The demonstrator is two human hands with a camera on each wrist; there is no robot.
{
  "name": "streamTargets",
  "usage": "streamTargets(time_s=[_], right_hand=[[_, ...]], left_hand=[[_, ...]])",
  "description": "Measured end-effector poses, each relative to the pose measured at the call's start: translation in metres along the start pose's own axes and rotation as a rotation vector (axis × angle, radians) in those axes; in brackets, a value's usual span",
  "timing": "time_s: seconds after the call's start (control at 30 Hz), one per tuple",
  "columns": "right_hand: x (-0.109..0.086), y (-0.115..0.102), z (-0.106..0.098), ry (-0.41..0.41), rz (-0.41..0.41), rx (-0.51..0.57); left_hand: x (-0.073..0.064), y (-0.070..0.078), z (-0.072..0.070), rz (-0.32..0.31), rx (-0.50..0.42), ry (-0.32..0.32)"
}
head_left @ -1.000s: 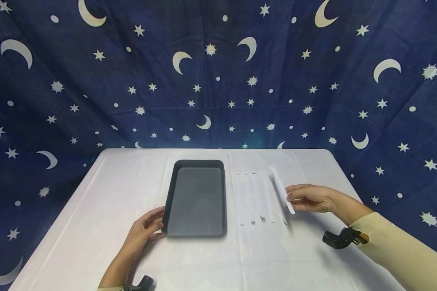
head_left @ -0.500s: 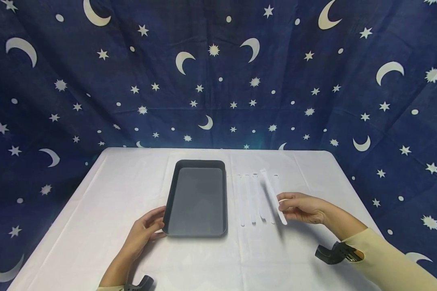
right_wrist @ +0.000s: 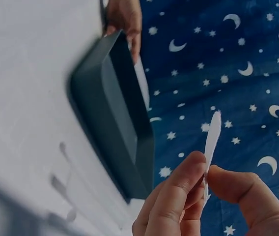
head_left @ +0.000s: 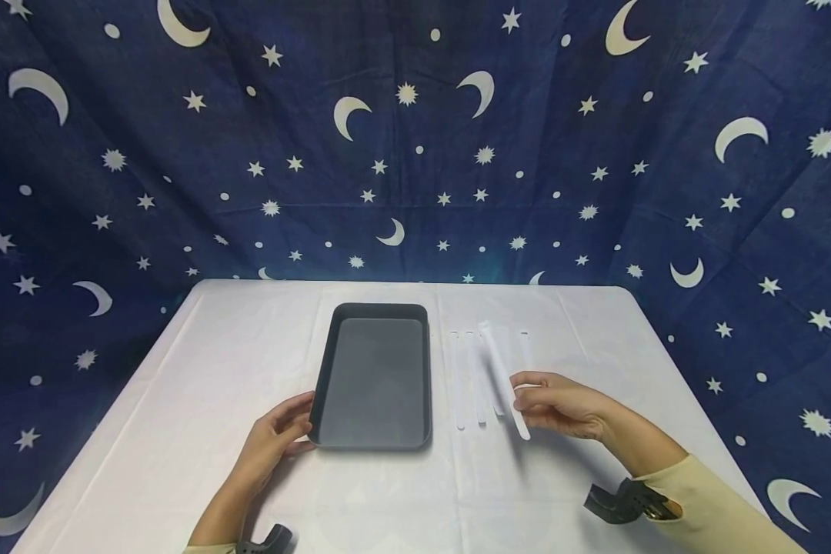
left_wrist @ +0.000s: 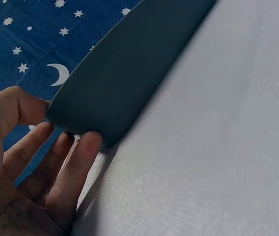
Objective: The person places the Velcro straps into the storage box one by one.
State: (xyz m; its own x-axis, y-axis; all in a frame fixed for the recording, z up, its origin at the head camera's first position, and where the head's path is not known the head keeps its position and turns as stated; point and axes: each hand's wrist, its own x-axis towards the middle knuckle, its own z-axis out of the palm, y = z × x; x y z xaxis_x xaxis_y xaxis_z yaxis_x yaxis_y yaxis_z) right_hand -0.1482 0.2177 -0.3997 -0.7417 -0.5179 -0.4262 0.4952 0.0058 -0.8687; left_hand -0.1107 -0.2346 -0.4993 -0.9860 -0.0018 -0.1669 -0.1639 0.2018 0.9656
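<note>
A dark grey rectangular tray (head_left: 379, 385) lies on the white table. My left hand (head_left: 271, 438) holds its near left corner, thumb at the rim and fingertips against the outer wall (left_wrist: 115, 83). Right of the tray, my right hand (head_left: 557, 404) pinches a thin white hook-and-loop cable tie (head_left: 505, 385) between thumb and fingers. The tie slants above the table, its far end leaning left. In the right wrist view this tie (right_wrist: 213, 132) appears edge-on with a fuzzy border. More such white ties (head_left: 458, 385) lie side by side beneath it, partly hidden by it and the hand.
A white cloth covers the table (head_left: 201, 369). Behind and around it hangs a dark blue curtain (head_left: 415, 177) with moons and stars. Black wrist cameras are strapped to both forearms, the right one (head_left: 623, 502) low over the table.
My right hand has carried the cable tie leftward and slightly nearer, over the other ties lying on the table. My left hand and the tray have stayed in place.
</note>
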Motion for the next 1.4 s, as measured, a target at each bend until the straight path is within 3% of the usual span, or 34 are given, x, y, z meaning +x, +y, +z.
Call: streamTargets(time_s=[0.17, 0.57, 0.97, 1.4], right_hand=[[0.006, -0.001, 0.009, -0.044, -0.022, 0.016], [0.026, 0.005, 0.021, -0.055, -0.073, 0.025], [0.046, 0.0, 0.041, -0.011, -0.073, 0.013], [0.068, 0.0, 0.064, -0.051, -0.101, 0.038]], left_hand=[[0.0, -0.001, -0.001, 0.002, 0.006, 0.009], [0.001, -0.003, 0.0, -0.001, 0.007, 0.01], [0.0, -0.002, 0.001, 0.004, 0.013, 0.027], [-0.001, 0.0, 0.001, -0.001, 0.0, 0.026]])
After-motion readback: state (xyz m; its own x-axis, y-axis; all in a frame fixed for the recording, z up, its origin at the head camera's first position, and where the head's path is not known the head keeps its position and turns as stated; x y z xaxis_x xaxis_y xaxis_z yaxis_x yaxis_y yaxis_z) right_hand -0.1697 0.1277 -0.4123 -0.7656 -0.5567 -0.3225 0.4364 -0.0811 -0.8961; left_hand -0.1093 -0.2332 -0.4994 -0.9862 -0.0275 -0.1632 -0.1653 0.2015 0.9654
